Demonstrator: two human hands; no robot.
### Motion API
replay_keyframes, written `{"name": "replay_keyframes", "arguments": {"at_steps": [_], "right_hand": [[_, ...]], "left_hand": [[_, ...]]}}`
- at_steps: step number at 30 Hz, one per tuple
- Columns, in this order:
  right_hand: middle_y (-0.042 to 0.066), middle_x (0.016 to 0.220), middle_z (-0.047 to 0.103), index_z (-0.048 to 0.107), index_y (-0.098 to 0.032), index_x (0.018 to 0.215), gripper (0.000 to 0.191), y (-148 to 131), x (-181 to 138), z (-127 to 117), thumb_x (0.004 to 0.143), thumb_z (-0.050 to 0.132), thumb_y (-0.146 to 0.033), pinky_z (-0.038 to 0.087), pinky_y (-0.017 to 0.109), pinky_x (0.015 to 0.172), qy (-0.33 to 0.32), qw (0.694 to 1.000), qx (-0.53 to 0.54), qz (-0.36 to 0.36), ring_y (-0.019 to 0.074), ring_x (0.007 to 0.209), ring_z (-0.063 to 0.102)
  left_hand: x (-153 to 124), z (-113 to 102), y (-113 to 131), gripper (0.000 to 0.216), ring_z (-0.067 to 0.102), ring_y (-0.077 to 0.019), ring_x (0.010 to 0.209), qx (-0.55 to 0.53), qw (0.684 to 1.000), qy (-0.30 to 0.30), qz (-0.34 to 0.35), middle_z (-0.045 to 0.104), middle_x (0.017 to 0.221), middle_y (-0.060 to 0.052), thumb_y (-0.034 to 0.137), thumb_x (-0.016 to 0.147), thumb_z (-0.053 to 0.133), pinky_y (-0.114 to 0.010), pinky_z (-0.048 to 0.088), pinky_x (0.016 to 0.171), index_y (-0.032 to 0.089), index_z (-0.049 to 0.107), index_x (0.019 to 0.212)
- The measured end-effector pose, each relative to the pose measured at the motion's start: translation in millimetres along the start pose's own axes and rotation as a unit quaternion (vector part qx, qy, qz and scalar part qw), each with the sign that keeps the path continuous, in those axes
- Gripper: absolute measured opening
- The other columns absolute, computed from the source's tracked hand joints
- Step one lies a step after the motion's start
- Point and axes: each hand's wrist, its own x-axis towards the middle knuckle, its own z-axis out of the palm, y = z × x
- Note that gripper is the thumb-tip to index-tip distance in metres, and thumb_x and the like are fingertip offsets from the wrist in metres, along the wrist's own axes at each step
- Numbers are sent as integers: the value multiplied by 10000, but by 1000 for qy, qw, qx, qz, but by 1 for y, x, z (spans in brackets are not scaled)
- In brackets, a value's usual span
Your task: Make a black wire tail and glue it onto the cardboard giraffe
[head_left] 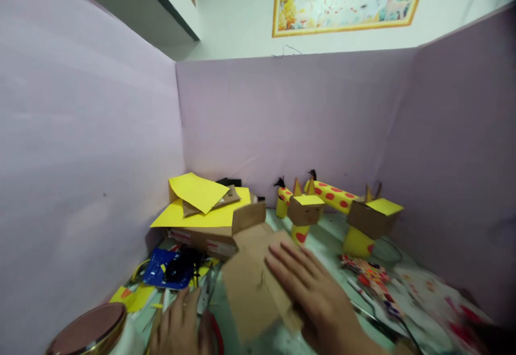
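A folded piece of brown cardboard (250, 296) with a raised flap is in front of me, and pencil-like marks show on it. My right hand (312, 288) has its fingers stretched over the cardboard's right side, with the thumb near the lower edge, holding it. At the bottom left, my left hand (179, 323) is blurred, its fingers apart and low over the table. Just beside it lie scissors (206, 290), their blades pointing away and part of a red handle showing by the thumb. I see nothing in the left hand.
Yellow sheets (197, 191) lie on a cardboard box (201, 239) at the back left. Two giraffe-like paper figures, one smaller (305, 211) and one larger (373, 218), stand back right. A jar with a brown lid (91, 328) is front left; a blue packet (159, 266) lies beyond it.
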Motion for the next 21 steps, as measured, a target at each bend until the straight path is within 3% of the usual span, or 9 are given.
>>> {"name": "replay_keyframes", "arguments": {"at_steps": [2, 4, 5, 6, 8, 12, 15, 18, 21], "right_hand": [[39, 1260, 603, 400, -203, 1383, 500, -24, -45, 2, 887, 400, -270, 339, 391, 1058, 9, 999, -9, -31, 231, 1223, 490], [17, 1192, 651, 499, -232, 1301, 414, -48, -78, 9, 921, 370, -334, 221, 396, 1124, 68, 998, -11, 3, 218, 1246, 467], [2, 1169, 665, 536, -255, 1256, 382, -57, -89, 12, 931, 351, -333, 157, 414, 1142, 102, 994, 2, 46, 213, 1264, 447], [2, 1181, 658, 547, -257, 1239, 375, -65, -97, 14, 934, 347, -344, 124, 424, 1147, 95, 994, 20, 59, 212, 1276, 434], [22, 1233, 625, 530, -247, 1249, 385, -75, -104, 13, 920, 390, -389, 100, 418, 1150, 47, 996, 54, 50, 202, 1280, 429], [101, 1366, 499, 386, -197, 1369, 586, -74, -99, -11, 844, 504, -432, 134, 483, 1129, -85, 983, 160, 24, 234, 1317, 372], [152, 1423, 412, 310, -142, 1411, 748, -64, -93, -35, 793, 534, -498, 160, 505, 1116, -135, 959, 233, 83, 264, 1354, 297], [114, 1460, 363, 346, -182, 1399, 679, -54, -90, -47, 774, 537, -368, 121, 508, 1123, -179, 942, 252, 133, 261, 1375, 243], [114, 1489, 305, 343, -167, 1401, 721, -49, -93, -41, 707, 528, -233, 102, 520, 1120, -205, 936, 236, 162, 271, 1387, 200]], "left_hand": [[-3, -9, 10, 378, 504, -286, 1196, -249, 967, -43, -39, 604, 1253, -90, 371, 809, 466, -417, 364, 1022, 209, 648, 1098], [-9, -15, 30, 493, 571, -305, 1112, -484, 851, -174, -108, 642, 1190, -110, 522, 789, 473, -419, 471, 906, 182, 630, 1110], [-12, -17, 42, 547, 607, -318, 1051, -550, 784, -253, -135, 681, 1102, -128, 544, 730, 548, -419, 498, 855, 161, 625, 1113], [-16, -17, 53, 563, 638, -309, 991, -581, 742, -294, -159, 711, 1019, -126, 494, 675, 639, -394, 513, 818, 156, 616, 1125], [-21, -13, 74, 560, 670, -286, 902, -593, 701, -348, -190, 730, 932, -114, 399, 631, 722, -361, 526, 761, 147, 614, 1119], [-19, -4, 90, 488, 690, -266, 782, -572, 699, -364, -228, 740, 828, -108, 311, 595, 766, -343, 529, 691, 111, 641, 1023], [-13, -3, 91, 417, 691, -249, 742, -549, 721, -361, -218, 741, 803, -96, 274, 586, 767, -323, 520, 672, 108, 664, 955], [-11, -3, 92, 380, 688, -242, 724, -528, 730, -385, -198, 740, 782, -95, 279, 582, 767, -309, 510, 657, 99, 682, 906], [-14, 0, 95, 362, 683, -235, 712, -524, 733, -391, -188, 736, 743, -83, 284, 565, 775, -293, 503, 635, 105, 690, 868]]}}
